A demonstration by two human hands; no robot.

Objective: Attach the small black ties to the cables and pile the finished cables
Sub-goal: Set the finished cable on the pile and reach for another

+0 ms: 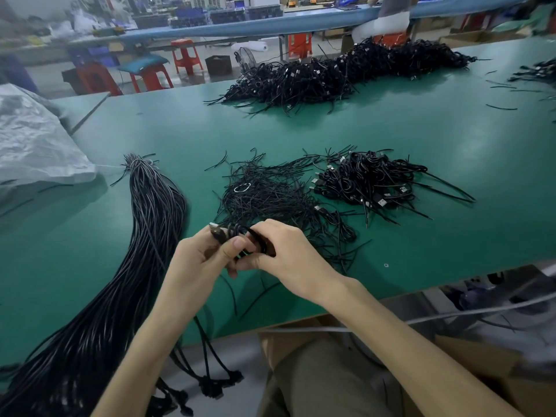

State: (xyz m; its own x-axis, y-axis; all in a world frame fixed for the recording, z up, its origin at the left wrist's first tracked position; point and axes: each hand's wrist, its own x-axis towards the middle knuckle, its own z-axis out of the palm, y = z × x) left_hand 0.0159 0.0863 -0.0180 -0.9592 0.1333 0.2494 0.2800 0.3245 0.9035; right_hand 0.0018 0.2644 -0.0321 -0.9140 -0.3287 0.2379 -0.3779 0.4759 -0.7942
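Observation:
Both hands meet over the green table (421, 139), just in front of a loose heap of small black ties (264, 194). My left hand (204, 254) grips a coiled black cable (231, 231) whose USB plug sticks out to the upper left. My right hand (285, 251) pinches the same coil from the right; whether a tie is between its fingers is hidden. A small pile of finished, tied cables (370, 179) lies to the right of the ties. A long bundle of straight black cables (150, 224) runs down the left and hangs over the near edge.
A much larger heap of tied cables (331, 73) lies at the far side of the table. A grey plastic sack (36, 139) sits at the left. Stray ties are scattered at the right. A cardboard box (481, 365) stands below the near edge, and red stools stand beyond the table.

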